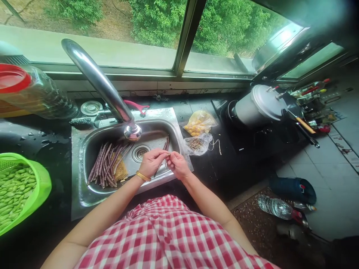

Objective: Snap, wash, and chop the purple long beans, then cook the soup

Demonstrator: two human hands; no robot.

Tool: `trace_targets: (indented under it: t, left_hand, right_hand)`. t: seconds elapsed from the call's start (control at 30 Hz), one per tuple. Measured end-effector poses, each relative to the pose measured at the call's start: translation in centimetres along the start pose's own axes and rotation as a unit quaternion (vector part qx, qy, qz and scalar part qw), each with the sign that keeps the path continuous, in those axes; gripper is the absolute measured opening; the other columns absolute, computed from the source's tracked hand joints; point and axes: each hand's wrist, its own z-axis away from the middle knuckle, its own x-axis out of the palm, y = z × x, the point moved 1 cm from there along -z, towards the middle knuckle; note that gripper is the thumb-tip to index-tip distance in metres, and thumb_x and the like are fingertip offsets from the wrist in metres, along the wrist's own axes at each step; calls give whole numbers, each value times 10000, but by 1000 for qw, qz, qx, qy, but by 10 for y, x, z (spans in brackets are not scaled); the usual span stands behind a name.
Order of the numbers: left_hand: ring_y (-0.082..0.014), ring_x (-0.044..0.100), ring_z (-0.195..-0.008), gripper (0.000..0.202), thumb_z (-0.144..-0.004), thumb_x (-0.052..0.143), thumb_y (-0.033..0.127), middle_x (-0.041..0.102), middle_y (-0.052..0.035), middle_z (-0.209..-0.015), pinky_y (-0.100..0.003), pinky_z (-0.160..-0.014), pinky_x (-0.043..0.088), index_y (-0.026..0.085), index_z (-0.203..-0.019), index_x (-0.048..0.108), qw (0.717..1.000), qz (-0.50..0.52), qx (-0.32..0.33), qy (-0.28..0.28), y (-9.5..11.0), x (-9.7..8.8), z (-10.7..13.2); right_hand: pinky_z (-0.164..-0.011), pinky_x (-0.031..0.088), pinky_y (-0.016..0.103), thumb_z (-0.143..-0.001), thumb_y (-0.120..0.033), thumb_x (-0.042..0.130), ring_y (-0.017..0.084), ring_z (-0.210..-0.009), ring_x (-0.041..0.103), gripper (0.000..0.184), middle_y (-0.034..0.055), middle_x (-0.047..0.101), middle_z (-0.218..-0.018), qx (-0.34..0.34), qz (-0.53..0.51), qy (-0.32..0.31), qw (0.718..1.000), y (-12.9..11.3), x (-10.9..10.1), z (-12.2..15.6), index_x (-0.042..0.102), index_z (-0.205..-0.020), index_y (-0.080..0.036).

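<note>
Over the right side of the steel sink [84, 179], my left hand [153, 161] and my right hand [178, 164] meet with their fingertips pinched together. A purple long bean, mostly hidden by the fingers, is between them; only a small brownish end shows at the tips, and a thin length hangs below. In the sink's left part lies a bundle of purple long beans [102, 168], on and beside a yellowish-brown sponge-like pad [120, 170]. A few more purple stalks [167, 142] lean at the sink's right wall, behind my hands.
A curved faucet [95, 74] arches over the sink. Right of it lie a plastic bag of yellow pieces [198, 125] and a clear bag of brownish scraps [195, 144]. Further right, a pressure cooker [256, 106] stands on the stove. A green basket of shelled beans [42, 183] sits at left.
</note>
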Motion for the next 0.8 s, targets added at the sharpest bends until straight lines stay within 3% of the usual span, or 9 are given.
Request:
trace_targets:
  t: [0.13,0.2,0.3,0.4,0.5,0.6,0.7,0.8]
  left_hand:
    - [-70,469,-493,222,-657,690,345,612,-22,-631,-187,-452,370,148,-757,690,973,169,-144,59,-1,3,-4]
    - [-33,389,-425,267,-607,727,348,594,-11,-611,-151,-371,285,134,-756,667,936,265,-206,102,-1,-2,-10]
    - [-12,367,-419,267,-601,742,292,587,-13,-634,-113,-339,250,121,-776,635,880,374,-246,159,-2,-15,-21]
    - [-3,358,-407,169,-681,690,205,560,-14,-621,-95,-323,251,100,-793,618,840,433,-292,151,-4,-26,-27]
    - [10,327,-381,71,-785,590,166,534,-12,-623,-83,-305,240,96,-784,598,800,473,-342,139,-5,-27,-24]
    - [13,330,-379,121,-847,508,172,512,-9,-632,-73,-297,241,95,-798,587,771,508,-363,128,-5,-26,-19]
    - [6,364,-397,161,-875,459,179,504,-10,-637,-68,-306,266,92,-819,583,765,524,-352,125,-7,-29,-18]
    - [2,375,-402,185,-888,426,174,510,-9,-633,-68,-312,272,106,-813,580,767,531,-334,135,-12,-39,-22]
  right_hand:
    - [-387,194,173,-583,-586,688,32,-395,279,448,-57,430,-488,13,-25,-20,999,-1,2,-4,521,-640,-174]
    - [-382,204,168,-600,-571,686,32,-392,300,436,-50,447,-482,19,-9,-43,999,1,-4,-2,530,-633,-165]
    - [-385,241,164,-652,-491,678,44,-410,366,362,-21,506,-511,28,10,-93,995,5,-20,5,561,-644,-148]
    - [-387,300,179,-673,-406,653,73,-447,434,273,18,583,-610,31,-22,-146,989,7,-32,14,601,-719,-141]
    - [-374,327,194,-667,-429,633,95,-474,465,314,42,619,-695,29,-54,-160,985,7,-34,15,614,-804,-147]
    - [-358,302,174,-704,-455,611,77,-459,442,317,26,586,-653,34,-42,-102,993,8,-33,11,604,-768,-145]
    - [-336,216,143,-726,-428,619,38,-412,359,289,-20,504,-573,68,-10,-37,997,14,-34,8,588,-711,-141]
    - [-334,159,139,-719,-435,633,21,-394,296,308,-42,461,-559,132,27,-61,989,24,-37,15,620,-777,-133]
